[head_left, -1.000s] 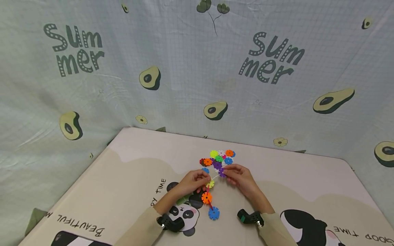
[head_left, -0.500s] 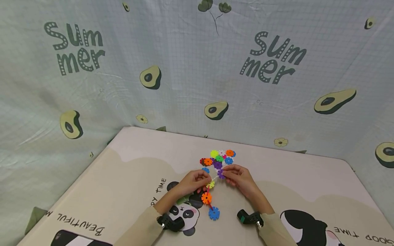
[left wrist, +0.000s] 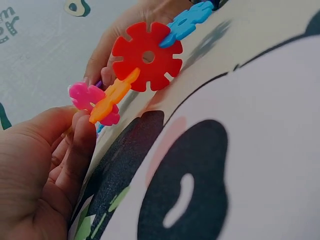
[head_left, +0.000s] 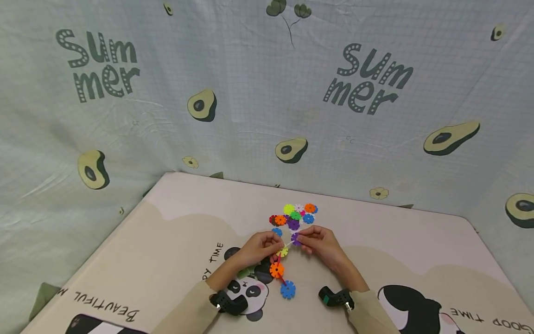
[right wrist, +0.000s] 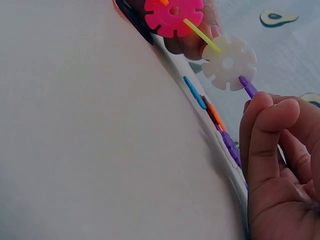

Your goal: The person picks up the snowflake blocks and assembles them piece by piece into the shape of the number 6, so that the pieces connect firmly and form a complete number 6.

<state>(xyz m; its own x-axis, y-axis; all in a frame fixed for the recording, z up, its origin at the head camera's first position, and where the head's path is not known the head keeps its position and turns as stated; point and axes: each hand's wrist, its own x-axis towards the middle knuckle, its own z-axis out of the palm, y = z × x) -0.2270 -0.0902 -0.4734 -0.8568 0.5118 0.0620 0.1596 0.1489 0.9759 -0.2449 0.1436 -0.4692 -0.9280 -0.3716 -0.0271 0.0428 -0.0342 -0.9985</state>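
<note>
A chain of notched plastic discs runs between the hands. Its blue disc (head_left: 288, 290) hangs lowest, followed by a red disc (left wrist: 167, 55), an orange disc (head_left: 276, 270), a pink disc (left wrist: 80, 95), a yellow disc (head_left: 282, 252) and a white disc (right wrist: 217, 70). My left hand (head_left: 260, 248) pinches the chain around the yellow and white discs, its fingertips partly hiding them. Between thumb and fingers my right hand (head_left: 323, 246) pinches a purple disc (head_left: 295, 239). In the right wrist view, the purple disc's edge meets a slot of the white disc.
Loose discs lie in a group just beyond the hands, among them a green disc (head_left: 295, 215) and another orange disc (head_left: 310, 208). A single blue disc (head_left: 276, 231) lies near the left fingers. The panda-printed mat (head_left: 200, 199) ends at a patterned curtain (head_left: 250, 93).
My right hand has moved slightly left and toward me with the purple disc, nearer the left hand. My left hand keeps its grip almost in place. The head view has shifted slightly.
</note>
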